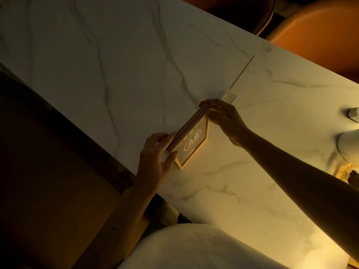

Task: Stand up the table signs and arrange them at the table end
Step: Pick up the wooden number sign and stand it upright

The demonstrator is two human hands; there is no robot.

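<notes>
Table signs [191,140], gold-framed, bunched as a stack of several at centre frame, standing on edge on the marble worktop [97,55]. Front sign tilted toward the lower right, marked "A8" in a white oval. Held at both ends: left hand [157,154] at the lower-left end, grip pinching the stack with thumb on the front face and fingers behind; right hand [223,115] at the upper-right end, grip pressed onto the stack's top corner, fingertips over the edges. One more thin sign [242,72], seen edge-on, upright on a clear base just beyond the right hand, toward the upper right. Worktop running diagonally from upper left to lower right. Orange chairs [320,35] past its far edge in the upper right corner. Pale round object [349,146] at the right edge, too cropped to identify. Dark floor [48,171] filling the lower left. Lighting dim and yellow.
</notes>
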